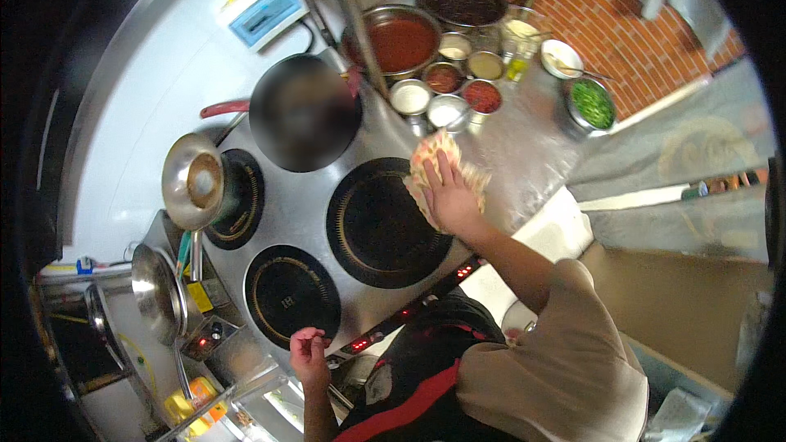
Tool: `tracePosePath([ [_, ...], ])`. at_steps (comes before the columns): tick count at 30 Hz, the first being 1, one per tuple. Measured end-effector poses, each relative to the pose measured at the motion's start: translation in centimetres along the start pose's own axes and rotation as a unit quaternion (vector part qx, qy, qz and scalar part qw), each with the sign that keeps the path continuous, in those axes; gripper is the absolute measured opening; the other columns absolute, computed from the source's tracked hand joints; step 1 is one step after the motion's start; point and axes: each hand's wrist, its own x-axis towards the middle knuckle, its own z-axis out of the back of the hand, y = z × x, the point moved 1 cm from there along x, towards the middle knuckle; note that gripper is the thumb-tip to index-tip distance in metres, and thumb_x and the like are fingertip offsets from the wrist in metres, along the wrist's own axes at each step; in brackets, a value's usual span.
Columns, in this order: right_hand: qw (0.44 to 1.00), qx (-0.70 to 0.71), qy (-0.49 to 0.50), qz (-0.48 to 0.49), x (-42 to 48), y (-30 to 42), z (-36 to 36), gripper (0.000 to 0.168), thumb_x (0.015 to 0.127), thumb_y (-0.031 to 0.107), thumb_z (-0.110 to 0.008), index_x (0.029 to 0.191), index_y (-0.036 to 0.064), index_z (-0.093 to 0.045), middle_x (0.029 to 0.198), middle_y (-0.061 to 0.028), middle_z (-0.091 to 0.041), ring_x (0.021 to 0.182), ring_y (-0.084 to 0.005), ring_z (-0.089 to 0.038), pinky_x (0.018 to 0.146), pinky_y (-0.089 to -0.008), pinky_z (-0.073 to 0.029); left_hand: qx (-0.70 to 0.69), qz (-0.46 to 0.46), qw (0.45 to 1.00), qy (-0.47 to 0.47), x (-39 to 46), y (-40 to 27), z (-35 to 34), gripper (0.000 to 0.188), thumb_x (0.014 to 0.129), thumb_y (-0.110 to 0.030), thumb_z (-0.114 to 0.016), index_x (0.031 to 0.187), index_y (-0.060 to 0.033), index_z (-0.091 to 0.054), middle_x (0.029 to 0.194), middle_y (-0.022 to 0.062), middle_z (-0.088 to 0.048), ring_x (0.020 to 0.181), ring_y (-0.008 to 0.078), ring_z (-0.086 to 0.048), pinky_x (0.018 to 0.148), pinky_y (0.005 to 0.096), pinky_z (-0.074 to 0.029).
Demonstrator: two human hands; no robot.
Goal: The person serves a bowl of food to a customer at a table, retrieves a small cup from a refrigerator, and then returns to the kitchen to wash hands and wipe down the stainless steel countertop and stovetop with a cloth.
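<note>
My right hand lies flat, fingers spread, on a crumpled patterned cloth. Hand and cloth are over the right rim of a round black induction plate and the steel counter beside it. The cloth's edge looks blurred. Nearer my body, my left hand hangs at the front edge of another black induction plate. Its fingers are curled in, and I see nothing in them. A steel cooktop carries both plates. Red indicator lights glow along its front panel.
A pan with a blurred inside stands at the back. One steel wok tilts over the left plate; another steel pan is farther left. Past the cloth are sauce pots, several seasoning cups and a bowl of chopped greens.
</note>
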Motion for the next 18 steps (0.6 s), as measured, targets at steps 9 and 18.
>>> tracePosePath([
  [9, 0.683, 0.489, 0.008, -0.543, -29.0, -10.3, 2.9, 0.022, 0.103, 0.018, -0.049, 0.105, 0.001, -0.063, 0.083, -0.0084, -0.065, 0.076, -0.0186, -0.065, 0.068, -0.0372, -0.056, -0.081, 0.014, 0.984, 0.156, 0.4, 3.1, -7.3, 0.012, 0.1, -0.003, -0.056, 0.111, -0.0024, -0.058, 0.101, 0.0083, -0.067, 0.081, 0.0126, -0.063, 0.074, 0.0284, -0.056],
  [18, 0.496, 0.713, -0.217, -0.445, -31.8, -17.4, 9.1, 0.029, 0.091, 0.005, -0.043, 0.116, 0.0, -0.057, 0.104, -0.0122, -0.065, 0.089, -0.023, -0.064, 0.08, -0.0362, -0.055, -0.093, 0.067, 0.969, 0.221, -3.2, 2.1, -14.3, 0.012, 0.1, -0.003, -0.055, 0.112, -0.0009, -0.058, 0.099, 0.0083, -0.067, 0.078, 0.0134, -0.064, 0.074, 0.0267, -0.054],
])
